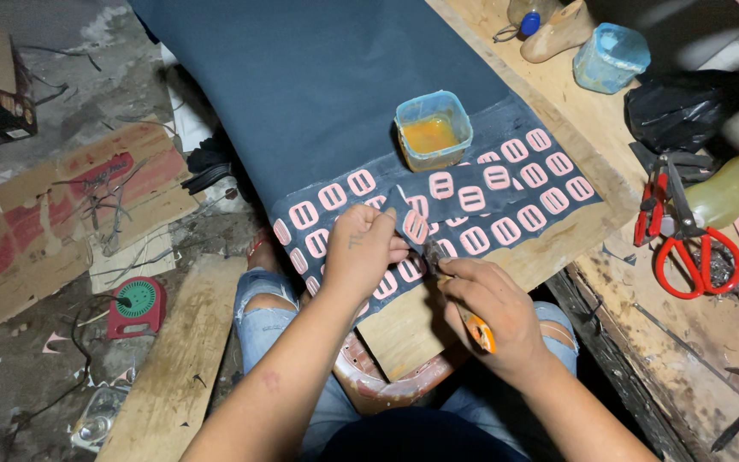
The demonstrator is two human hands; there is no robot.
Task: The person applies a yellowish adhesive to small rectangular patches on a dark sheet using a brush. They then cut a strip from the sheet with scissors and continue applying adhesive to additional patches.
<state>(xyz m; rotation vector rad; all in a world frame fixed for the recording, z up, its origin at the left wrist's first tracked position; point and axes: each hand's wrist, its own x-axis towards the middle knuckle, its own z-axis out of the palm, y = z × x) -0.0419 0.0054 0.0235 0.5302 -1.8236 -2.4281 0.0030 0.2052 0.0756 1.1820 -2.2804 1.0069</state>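
Head view shows a thin dark strip (401,208) with a pink buckle shape (415,226) on it, standing up over the dark sheet (327,94). Its long line runs up and a bit left. Your left hand (361,250) pinches it closed. Your right hand (493,312) grips an orange-handled brush (462,301), tip at the strip. You look to be gluing it. Next, move slowly and keep the strip steady. The glue tub (434,130) sits near.
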